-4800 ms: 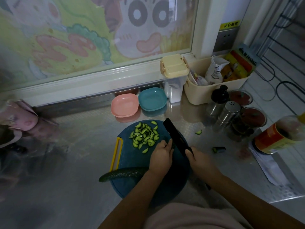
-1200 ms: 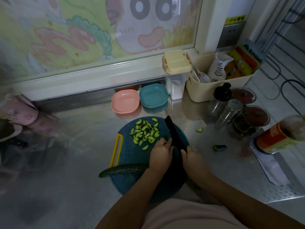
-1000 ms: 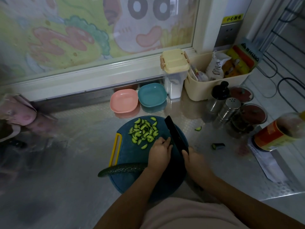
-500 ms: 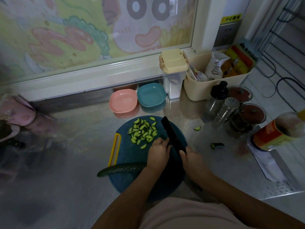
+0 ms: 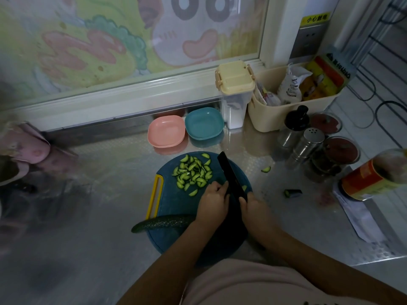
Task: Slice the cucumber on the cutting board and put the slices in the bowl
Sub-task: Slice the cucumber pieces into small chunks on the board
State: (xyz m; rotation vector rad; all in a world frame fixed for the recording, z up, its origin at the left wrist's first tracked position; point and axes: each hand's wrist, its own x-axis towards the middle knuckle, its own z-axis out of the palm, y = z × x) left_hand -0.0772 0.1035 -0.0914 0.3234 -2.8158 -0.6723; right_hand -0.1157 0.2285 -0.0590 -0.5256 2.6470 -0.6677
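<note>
Cucumber [image 5: 163, 223] lies across the near left part of the round blue cutting board [image 5: 174, 203], with its dark tip hanging off the left edge over the tabletop [image 5: 99, 216]. Its other end runs under the left hand [image 5: 212, 202], so the cut face is hidden. The left hand's fingers are curled down over that end, knuckles right against the blade, probably to pin it and guide the cut.

Right hand [image 5: 253, 208] is wrapped round the handle of the knife [image 5: 231, 177]. The dark blade points away toward the bowls and sits just right of the left fingertips. I can't tell whether the edge is touching the board.

A pile of slices [image 5: 192, 172], half-moon shaped, sits on the far part of the board, left of the blade, likely pushed aside to keep the cutting spot free. One more green bit [image 5: 244, 187] lies right of the blade.

Nothing is in a bowl yet. The pink bowl [image 5: 166, 131] and blue bowl [image 5: 204, 123] stand side by side past the board, by the window ledge, and both look bare. I judge the task as mid-slicing, with plenty of cucumber left.

- Stray slice [image 5: 266, 169] and a cut-off end piece [image 5: 290, 193] are on the tabletop right of the board.
- On the right: lidded container [image 5: 235, 93], basket [image 5: 275, 119] of packets, metal shaker [image 5: 308, 144], jars, and a bottle [image 5: 370, 179] with an orange label.

The path from board to bowls looks open, with only the knife lying across it.
</note>
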